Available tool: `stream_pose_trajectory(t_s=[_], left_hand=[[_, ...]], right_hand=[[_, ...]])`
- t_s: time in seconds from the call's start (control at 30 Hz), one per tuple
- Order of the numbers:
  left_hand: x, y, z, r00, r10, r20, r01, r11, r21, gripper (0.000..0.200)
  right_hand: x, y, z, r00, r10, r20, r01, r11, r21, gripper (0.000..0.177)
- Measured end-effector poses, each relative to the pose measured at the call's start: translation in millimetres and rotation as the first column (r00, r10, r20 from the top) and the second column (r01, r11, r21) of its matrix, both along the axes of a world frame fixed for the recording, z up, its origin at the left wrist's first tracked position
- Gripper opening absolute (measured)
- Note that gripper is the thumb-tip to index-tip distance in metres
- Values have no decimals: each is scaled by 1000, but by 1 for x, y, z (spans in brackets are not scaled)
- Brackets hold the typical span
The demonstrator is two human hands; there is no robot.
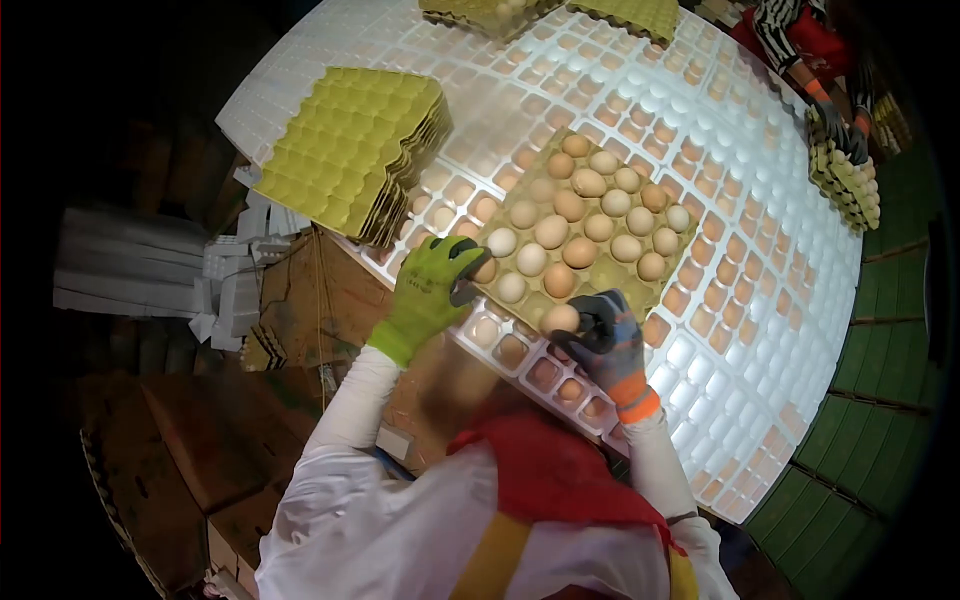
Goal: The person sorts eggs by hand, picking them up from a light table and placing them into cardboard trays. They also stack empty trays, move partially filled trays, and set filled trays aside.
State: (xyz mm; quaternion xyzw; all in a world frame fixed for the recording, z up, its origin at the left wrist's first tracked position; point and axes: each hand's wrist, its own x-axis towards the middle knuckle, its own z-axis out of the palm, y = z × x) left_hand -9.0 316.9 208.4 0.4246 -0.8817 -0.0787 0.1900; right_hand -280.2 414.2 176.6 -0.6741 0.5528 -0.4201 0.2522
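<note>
A pulp egg tray (612, 275) holding brown and pale eggs lies on the white plastic egg packs in front of me. At its left corner, my left hand (432, 292), in a green glove with dark fingertips, is closed around a brown egg (485, 270). My right hand (607, 345), in a grey and orange glove, grips another egg (560, 319) at the tray's near edge. Several cups near the right hand have no egg in them. Under the tray, some cells of the white packs (545, 372) show eggs inside.
A stack of yellow-green pulp trays (345, 150) stands at the left, with more stacks (635, 15) at the far edge. At the far right, a co-worker's gloved hands (845, 130) hold a tray of eggs (845, 185). Cardboard boxes (215, 430) lie lower left.
</note>
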Motion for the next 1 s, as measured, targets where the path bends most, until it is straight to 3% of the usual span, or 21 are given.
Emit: stream_pose_trajectory(t_s=[0.03, 0.07, 0.13, 0.17, 0.2, 0.27, 0.33, 0.37, 0.47, 0.5, 0.6, 0.63, 0.67, 0.7, 0.73, 0.8, 0.83, 0.87, 0.9, 0.93, 1.0], left_hand=[[6, -3, -6, 998, -38, 40, 38, 999, 7, 49], [11, -7, -13, 996, -57, 63, 56, 998, 21, 47], [12, -20, -21, 987, -109, 115, 106, 994, 36, 43], [8, -24, -21, 989, -148, 0, 148, 988, 40, 37], [8, -28, -20, 983, -180, -24, 181, 981, 69, 37], [13, -33, -17, 970, -233, -62, 239, 963, 127, 38], [20, -39, -17, 972, -208, -110, 228, 948, 221, 41], [21, -44, -18, 971, -195, -137, 226, 937, 266, 42], [28, -41, -14, 924, 14, -382, 175, 872, 456, 48], [33, -39, -15, 823, 153, -548, 236, 784, 574, 54], [36, -41, -10, 485, 615, -622, 437, 446, 781, 52], [28, -54, -12, 682, 201, -703, 378, 727, 574, 52], [23, -59, -10, 913, -64, -403, 237, 887, 397, 50], [10, -61, -4, 963, -149, -223, 209, 938, 276, 51], [-2, -61, -3, 978, -206, -27, 208, 967, 150, 51], [-20, -73, -7, 936, -291, 199, 276, 956, 98, 53], [-21, -78, -8, 938, -297, 177, 276, 952, 134, 53], [-21, -82, -8, 941, -302, 154, 276, 946, 168, 52], [-10, -85, -9, 965, -261, 0, 251, 928, 274, 49], [3, -87, -12, 969, -200, -143, 240, 893, 380, 47], [18, -87, -24, 880, 21, -474, 304, 742, 597, 41]], right_hand=[[-4, 5, -1, 937, -72, 342, 11, 984, 177, 38], [-8, 9, -1, 754, -205, 624, -30, 938, 344, 36], [-18, -3, -3, 756, -232, 612, 23, 944, 330, 32], [-25, -15, -5, 936, -152, 317, 59, 957, 283, 40], [-21, -30, -1, 983, -147, 110, 115, 959, 259, 36], [2, -60, 12, 945, -134, -299, 195, 963, 183, 33], [32, -81, 29, 798, -61, -599, 205, 963, 175, 39], [44, -88, 35, 685, -23, -728, 212, 963, 169, 42], [68, -100, 3, 549, -7, -836, 145, 986, 87, 38], [70, -101, 5, 570, 3, -822, 135, 986, 97, 39], [51, -92, 24, 819, 15, -573, 102, 980, 172, 42], [41, -87, 25, 893, 3, -449, 63, 989, 133, 43], [29, -83, 26, 948, 3, -319, 26, 996, 88, 44], [21, -78, 28, 983, 9, -184, -2, 999, 41, 46], [18, -73, 32, 999, 12, 43, -20, 982, 186, 46], [11, -63, 41, 878, -97, 469, -127, 897, 423, 46], [3, -59, 37, 673, -170, 720, -307, 822, 481, 43], [-2, -59, 36, 685, -148, 713, -290, 843, 454, 42], [-4, -59, 35, 693, -126, 709, -280, 860, 427, 41], [-9, -60, 31, 794, 2, 608, -247, 915, 320, 41], [-15, -67, 28, 882, 84, 463, -189, 964, 186, 42]])
